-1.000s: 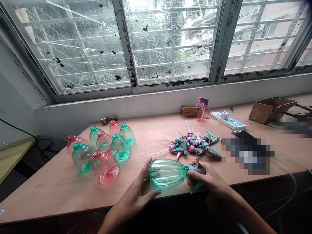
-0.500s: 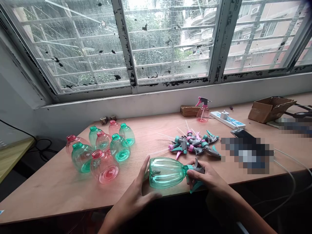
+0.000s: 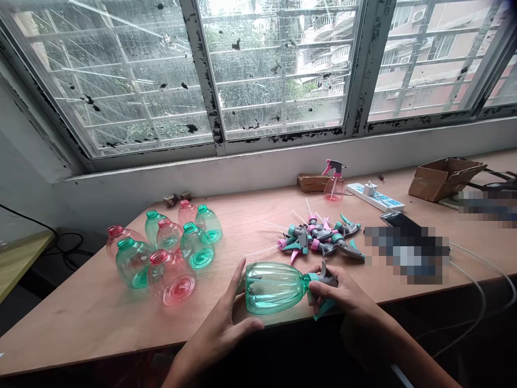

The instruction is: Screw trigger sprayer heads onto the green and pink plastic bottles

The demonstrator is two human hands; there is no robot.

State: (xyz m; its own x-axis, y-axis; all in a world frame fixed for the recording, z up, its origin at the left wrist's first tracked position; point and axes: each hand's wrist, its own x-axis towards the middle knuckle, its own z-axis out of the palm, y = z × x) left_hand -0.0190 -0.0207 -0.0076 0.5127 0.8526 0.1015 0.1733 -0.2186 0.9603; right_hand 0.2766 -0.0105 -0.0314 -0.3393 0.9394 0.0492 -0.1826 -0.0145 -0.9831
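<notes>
While the right hand (image 3: pixel 343 291) closes its fingers around the grey and teal spray head (image 3: pixel 329 277), the green bottle (image 3: pixel 274 288) fitted to that head lies almost level on the near side of the heap of loose spray heads (image 3: pixel 321 235), over the front edge of the desk (image 3: pixel 100 328). The bottle's neck points to the right hand and its base to the left hand (image 3: pixel 226 318). That left hand is spread, thumb and fingers apart, cupped about the base end; whether any finger touches the plastic I cannot tell.

The heap is a tangle of grey bodies with pink or teal collars and triggers, some of their thin white tubes sticking out toward the left and the back. Well to the left of the heap, four green bottles (image 3: pixel 197 250) and four pink bottles (image 3: pixel 172 280) stand upright in a loose cluster, their threaded necks open. Behind the heap stands a pink spray bottle (image 3: pixel 334 187) with its head on, just beside a long brown box (image 3: pixel 310 183). Behind the heap and to its right lies a white power strip (image 3: pixel 375 198) with a plug (image 3: pixel 369 188) in it. Right of the heap is a dark phone (image 3: pixel 398 220), partly covered by a pixelated patch; farther right, an open cardboard box (image 3: pixel 436 180).
</notes>
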